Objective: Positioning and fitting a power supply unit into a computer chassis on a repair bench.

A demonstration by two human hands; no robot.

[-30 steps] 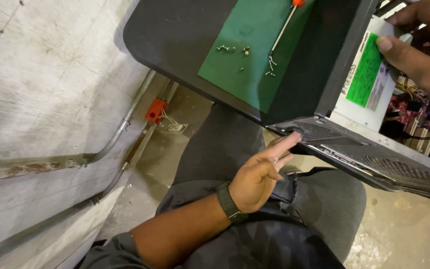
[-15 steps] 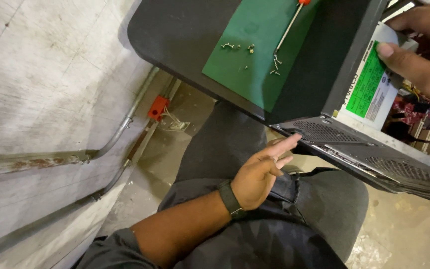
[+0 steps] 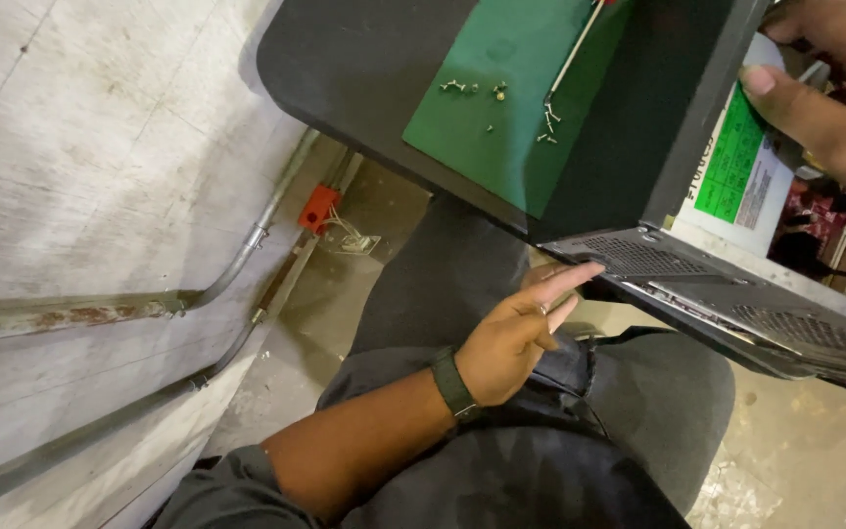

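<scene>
The person's left hand (image 3: pixel 511 338) hovers over the lap below the desk's edge, fingers spread and loosely extended, gripping nothing; its forefinger tip reaches to the perforated underside of the one black metal computer case (image 3: pixel 727 294), though contact cannot be confirmed; a single dark wristband (image 3: pixel 454 384) circles that wrist; the right hand (image 3: pixel 829 88) sits at the upper right, thumb pressed onto the one grey power supply box with a green and white label (image 3: pixel 741 176), which is seated inside the open case; its other fingers run out of view, so how fully it grips cannot be told; the case lies on its side at the right end of the dark rounded desk (image 3: pixel 354 69), overhanging the edge above the person's legs; one green rectangular mat (image 3: pixel 511 118) lies on the desk just beside the case; one slim silver screwdriver shaft (image 3: pixel 570 59) rests across the mat; about eight small silver screws (image 3: pixel 477 90) lie scattered on the mat in two loose clusters; two grey metal conduits (image 3: pixel 237 260) run along the wall and floor at left; one orange fitting (image 3: pixel 317 208) sits beside them.
</scene>
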